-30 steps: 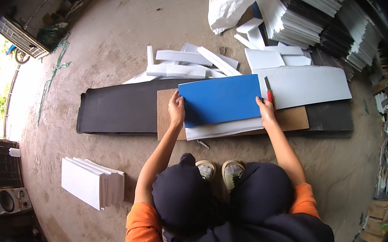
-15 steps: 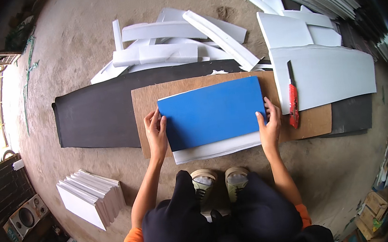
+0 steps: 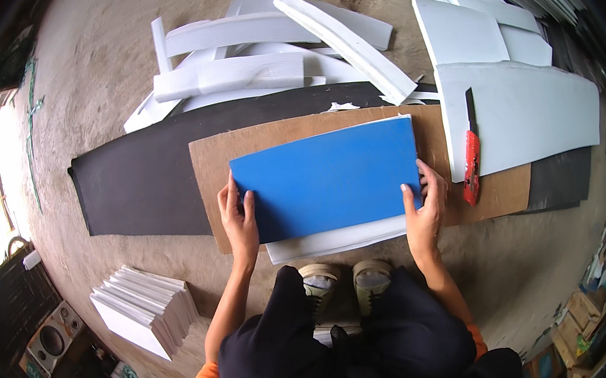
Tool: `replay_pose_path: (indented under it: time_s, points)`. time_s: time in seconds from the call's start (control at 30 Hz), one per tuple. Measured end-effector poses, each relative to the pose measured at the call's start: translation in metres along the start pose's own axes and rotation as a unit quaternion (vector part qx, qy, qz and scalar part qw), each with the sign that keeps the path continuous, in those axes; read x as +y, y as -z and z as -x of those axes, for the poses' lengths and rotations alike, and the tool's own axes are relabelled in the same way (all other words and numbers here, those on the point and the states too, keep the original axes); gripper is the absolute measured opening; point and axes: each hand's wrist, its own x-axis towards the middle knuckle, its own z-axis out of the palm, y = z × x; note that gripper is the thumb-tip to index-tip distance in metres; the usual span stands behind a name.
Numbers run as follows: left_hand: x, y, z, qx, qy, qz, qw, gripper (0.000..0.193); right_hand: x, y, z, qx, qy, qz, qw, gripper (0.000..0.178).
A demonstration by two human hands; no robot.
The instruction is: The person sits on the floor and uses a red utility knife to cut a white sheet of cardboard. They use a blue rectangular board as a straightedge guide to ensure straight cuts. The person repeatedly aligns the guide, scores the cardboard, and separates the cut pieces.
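The head view looks down on a blue board [image 3: 328,179] lying flat in front of the person's knees, its long axis running left to right across the body, with the right end tipped slightly farther away than the left. It lies on white sheets [image 3: 338,241], which show as a pale strip along its near side and a thin sliver at its far right corner. Both hands grip the board by its short ends, each curved in a loose, half-open way with a wide gap between thumb and forefinger. The left hand [image 3: 239,214] has its thumb on the blue face and its fingers along the left edge; the right hand [image 3: 425,202] does the same at the right edge, fingers pointing away from the body. Whether any fingertips reach underneath is hidden, so I cannot tell. Below the sheets is a brown board [image 3: 498,187], lying over a long black sheet [image 3: 140,184] that shows at both sides. To the right, a red-handled knife [image 3: 472,164] points its dark blade away from the person, resting mostly on a white panel [image 3: 531,113], its handle end over the brown board. Loose white strips [image 3: 239,74] lie in a heap beyond the black sheet, and a stack of white pieces [image 3: 146,309] stands on the floor at the left.
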Motion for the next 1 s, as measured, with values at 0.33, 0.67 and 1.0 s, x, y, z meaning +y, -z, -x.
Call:
replay_pose_path:
  time_s: [0.33,0.67,1.0]
  points:
    - [-0.005,-0.007,0.001,0.013,0.029,0.044,0.999,0.045,0.011,0.0,0.004,0.007,-0.039,-0.079,0.996,0.049]
    - [0.002,-0.011,0.006,0.022,0.021,0.054,0.998,0.042,0.01,0.005,-0.011,0.026,0.01,-0.038,0.999,0.048]
    - [-0.004,-0.01,0.005,0.024,0.023,0.02,0.999,0.044,0.011,0.005,-0.015,0.025,0.005,-0.047,0.999,0.046]
